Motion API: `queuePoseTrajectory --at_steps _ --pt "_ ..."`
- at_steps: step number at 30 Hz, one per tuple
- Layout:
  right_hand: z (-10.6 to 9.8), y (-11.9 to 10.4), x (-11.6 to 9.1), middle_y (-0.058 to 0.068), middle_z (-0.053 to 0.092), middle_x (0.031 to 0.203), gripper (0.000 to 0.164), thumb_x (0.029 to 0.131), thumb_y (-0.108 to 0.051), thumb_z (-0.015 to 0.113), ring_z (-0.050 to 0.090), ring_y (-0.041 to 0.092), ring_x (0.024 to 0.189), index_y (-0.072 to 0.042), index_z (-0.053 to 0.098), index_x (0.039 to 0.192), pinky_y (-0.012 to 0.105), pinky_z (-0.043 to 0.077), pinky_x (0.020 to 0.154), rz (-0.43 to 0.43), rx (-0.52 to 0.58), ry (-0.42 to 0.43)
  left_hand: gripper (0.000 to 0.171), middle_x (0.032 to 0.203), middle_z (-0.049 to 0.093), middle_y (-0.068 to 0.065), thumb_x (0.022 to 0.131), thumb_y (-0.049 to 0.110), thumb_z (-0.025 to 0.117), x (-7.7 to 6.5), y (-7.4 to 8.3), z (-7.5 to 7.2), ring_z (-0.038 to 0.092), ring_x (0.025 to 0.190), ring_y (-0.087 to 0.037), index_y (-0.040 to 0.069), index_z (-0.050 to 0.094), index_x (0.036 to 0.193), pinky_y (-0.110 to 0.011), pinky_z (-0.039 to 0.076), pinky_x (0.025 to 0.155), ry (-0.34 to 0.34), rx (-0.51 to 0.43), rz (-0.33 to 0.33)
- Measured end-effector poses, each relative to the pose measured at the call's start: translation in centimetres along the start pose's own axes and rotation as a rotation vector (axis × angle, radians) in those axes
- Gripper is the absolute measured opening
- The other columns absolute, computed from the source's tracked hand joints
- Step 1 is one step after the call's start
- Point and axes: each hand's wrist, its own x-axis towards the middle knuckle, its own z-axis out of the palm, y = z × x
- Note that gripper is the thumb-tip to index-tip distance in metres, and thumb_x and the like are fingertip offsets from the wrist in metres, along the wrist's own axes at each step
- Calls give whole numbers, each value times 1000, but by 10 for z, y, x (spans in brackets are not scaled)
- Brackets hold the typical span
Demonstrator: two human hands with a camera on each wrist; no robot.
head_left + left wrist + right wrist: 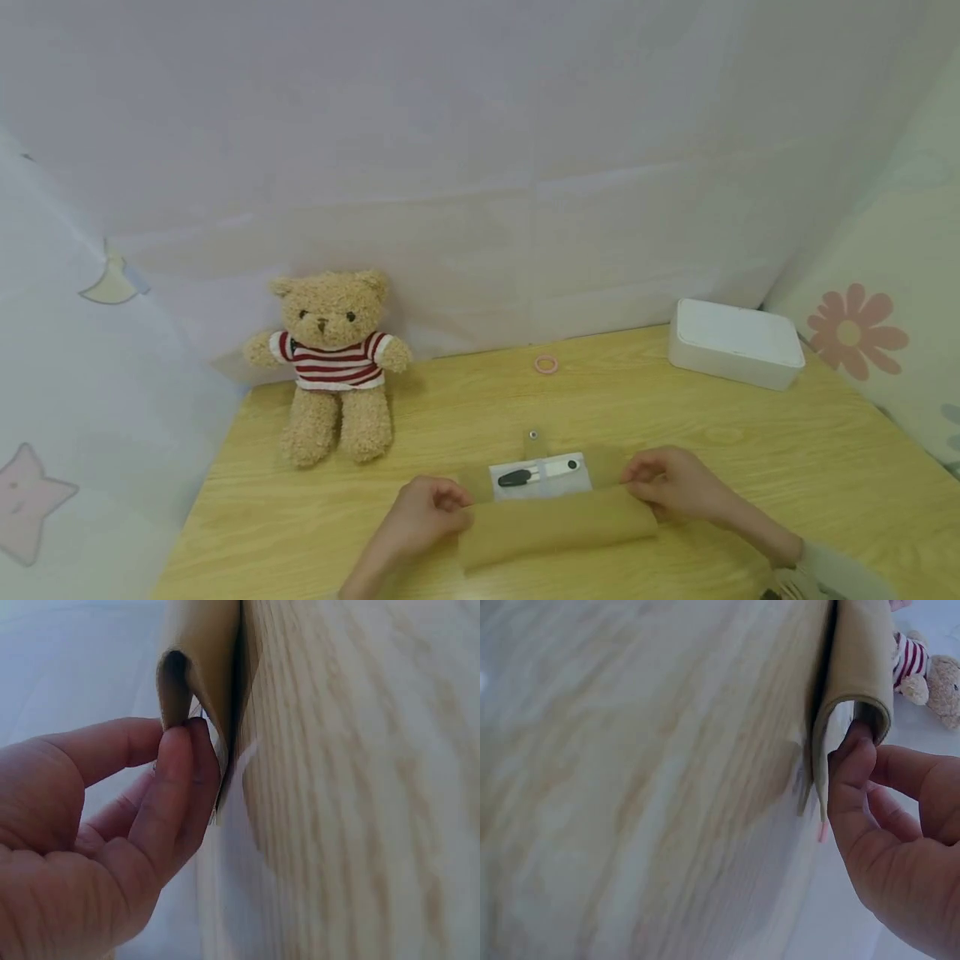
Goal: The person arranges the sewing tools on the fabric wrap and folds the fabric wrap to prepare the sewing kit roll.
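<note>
A tan leather-like case [555,527] lies on the table, its near flap folded up and over in a rounded bend. My left hand [423,518] pinches the flap's left edge between thumb and fingers. At the other end, my right hand [678,483] grips the right edge, with a fingertip inside the fold in the right wrist view. Beyond the flap, a white panel [498,492] shows, carrying small snips [557,467] with a black tip cover under a pale strap. A tab with a metal snap [533,436] sticks out from the case's far side. The flap hides the rest of the inside.
On the wooden table [315,533], a teddy bear [337,367] in a striped shirt sits at the back left. A pink ring [546,364] lies near the back edge. The white box [735,343] stands at the back right, by the wall.
</note>
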Motion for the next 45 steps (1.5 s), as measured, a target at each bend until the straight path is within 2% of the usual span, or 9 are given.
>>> queuePoseTrajectory --at_steps 14,19,24,27,33,37,40,42,45 --pt "7 -2 4 -6 65 77 6 80 -8 74 58 2 69 -10 70 83 22 50 61 0 -157 75 8 66 61 3 70 3 73 5 11 11 55 60 -10 5 72 78 -28 47 55 135 163 -24" --pt "9 -3 4 -10 62 73 8 78 -8 75 54 1 65 -12 68 79 22 46 58 -1 -195 73 10 66 60 2 70 -1 73 7 12 14 54 59 -11 4 69 77 -28 47 54 127 174 -35" --pt "8 -4 4 -9 62 71 7 78 -9 75 52 0 57 -12 69 78 21 45 52 19 -175 48 11 67 59 1 70 -3 73 6 16 14 54 62 -12 4 68 77 -28 46 55 106 192 -42" --pt "9 -5 4 -9 63 71 7 77 -7 75 51 -1 53 -11 69 77 21 44 50 -4 -165 48 12 67 58 2 69 -3 72 6 17 14 53 62 -12 4 67 77 -27 46 55 99 207 -39" --pt "15 -5 5 -6 65 75 18 71 6 74 56 1 66 -11 69 76 22 50 58 -172 -185 79 24 67 53 1 59 -12 64 6 17 19 47 62 -10 6 64 75 -24 41 54 144 285 83" --pt "20 -4 6 -1 70 80 25 69 13 70 63 5 76 -9 72 79 24 54 65 -289 -197 85 31 69 59 0 56 -17 56 6 17 21 53 63 -10 5 66 76 -23 46 57 146 273 163" --pt "21 -3 5 1 71 83 24 73 13 70 65 7 79 -8 73 85 25 54 66 -331 -199 72 37 76 65 -1 56 -19 52 6 17 22 59 69 -13 3 69 81 -26 51 62 118 255 198" --pt "21 -3 4 1 71 84 23 74 12 70 65 8 80 -7 73 87 25 54 66 -372 -221 70 43 83 68 -2 56 -20 51 4 16 22 63 77 -16 4 71 86 -30 53 70 85 281 231" --pt "20 -2 3 0 70 86 21 77 9 70 64 7 80 -8 73 89 25 53 66 -442 -245 60 40 92 69 -2 66 -17 56 1 16 22 63 89 -17 6 73 94 -32 51 80 23 362 315"
